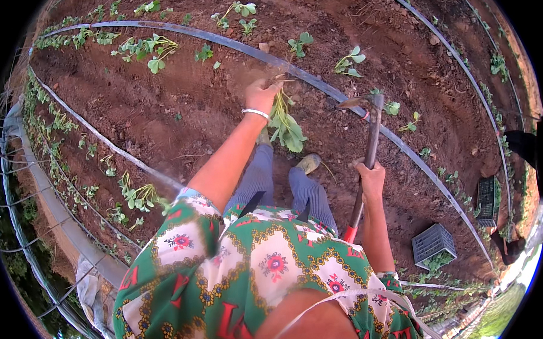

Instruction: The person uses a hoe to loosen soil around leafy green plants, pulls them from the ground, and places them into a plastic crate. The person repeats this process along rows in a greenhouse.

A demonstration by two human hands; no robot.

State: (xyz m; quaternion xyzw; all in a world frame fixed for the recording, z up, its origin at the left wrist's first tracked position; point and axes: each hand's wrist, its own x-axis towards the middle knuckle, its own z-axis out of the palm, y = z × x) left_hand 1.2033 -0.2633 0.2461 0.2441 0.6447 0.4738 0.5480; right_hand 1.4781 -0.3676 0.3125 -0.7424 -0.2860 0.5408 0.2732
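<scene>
My left hand (262, 98) is closed around the root end of a leafy green seedling (288, 124). Its broad leaves hang down beside my wrist, above the soil. My right hand (371, 178) grips the wooden handle (373, 143) of a hoe, partway along its length. The hoe's head (355, 102) points away from me, over a flat grey irrigation tape (308, 78). Red covers the handle's near end (350, 234). Whether the blade touches the ground I cannot tell. Just past my left hand, the soil looks hazy or blurred.
Seedlings lie or stand along the tape, among them a bunch (148, 48) and a single one (350, 62). Another bunch (142, 196) is at left. A grey plastic crate (429, 244) holding greens stands at right, a dark crate (486, 202) beyond. My shoe (309, 163) is on the soil.
</scene>
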